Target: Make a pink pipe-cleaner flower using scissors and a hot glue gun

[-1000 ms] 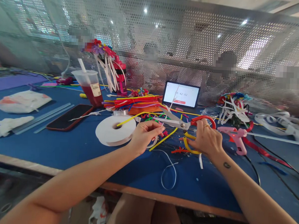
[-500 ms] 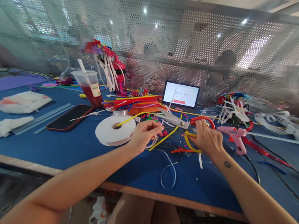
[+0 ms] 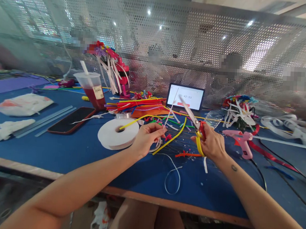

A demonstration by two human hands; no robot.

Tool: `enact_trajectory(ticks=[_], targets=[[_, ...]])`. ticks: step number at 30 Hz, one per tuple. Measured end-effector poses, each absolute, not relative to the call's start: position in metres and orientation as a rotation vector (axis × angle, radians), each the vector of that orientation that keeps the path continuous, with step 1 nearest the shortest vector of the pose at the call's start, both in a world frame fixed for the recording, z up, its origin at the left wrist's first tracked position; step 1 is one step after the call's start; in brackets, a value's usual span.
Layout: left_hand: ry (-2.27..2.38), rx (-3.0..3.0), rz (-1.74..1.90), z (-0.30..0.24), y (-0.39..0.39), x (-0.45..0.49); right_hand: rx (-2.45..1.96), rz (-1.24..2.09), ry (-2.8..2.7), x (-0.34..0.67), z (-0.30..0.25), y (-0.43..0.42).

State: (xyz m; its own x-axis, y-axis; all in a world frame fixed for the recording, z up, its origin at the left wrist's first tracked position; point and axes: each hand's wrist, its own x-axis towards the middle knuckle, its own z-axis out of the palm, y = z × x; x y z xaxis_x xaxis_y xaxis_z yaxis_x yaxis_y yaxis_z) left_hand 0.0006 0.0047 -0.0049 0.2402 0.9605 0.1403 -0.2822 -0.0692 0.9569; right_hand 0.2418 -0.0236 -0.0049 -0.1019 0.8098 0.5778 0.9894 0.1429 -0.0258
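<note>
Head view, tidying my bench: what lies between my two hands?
The head view shows a yellow pipe cleaner and thin clear strands between the left hand and right hand.

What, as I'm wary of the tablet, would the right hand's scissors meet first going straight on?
Probably the tablet just beyond the tips of the scissors in the right hand, though depth is unclear here.

Left hand point(image 3: 148, 138) pinched thumb to fingertips, right hand point(image 3: 210, 143) curled closed, the two raised side by side.

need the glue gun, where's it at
In the head view, the pink glue gun lies right of the right hand, beside a red ribbon.
</note>
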Motion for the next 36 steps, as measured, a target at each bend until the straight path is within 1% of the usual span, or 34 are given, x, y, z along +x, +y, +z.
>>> enact_trajectory(ticks=[3,8,15,30,33,36], targets=[[0.739,1.147,1.197,-0.006,0.006,0.0,-1.712,-0.478,-1.97,0.24,-0.001,-0.025],[0.704,1.101,1.166,-0.004,0.005,0.0,-1.798,-0.6,-2.008,0.235,-0.001,-0.026],[0.651,1.075,1.15,-0.001,0.003,0.001,-1.791,-0.712,-2.101,0.228,-0.004,-0.025],[0.656,1.143,1.083,0.003,-0.003,0.001,-1.808,-0.954,-2.103,0.231,-0.005,-0.024],[0.662,1.159,1.08,0.002,-0.003,0.0,-1.814,-0.955,-2.101,0.234,-0.005,-0.023],[0.662,1.17,1.076,0.002,-0.002,0.0,-1.835,-0.881,-2.091,0.236,-0.007,-0.022]])
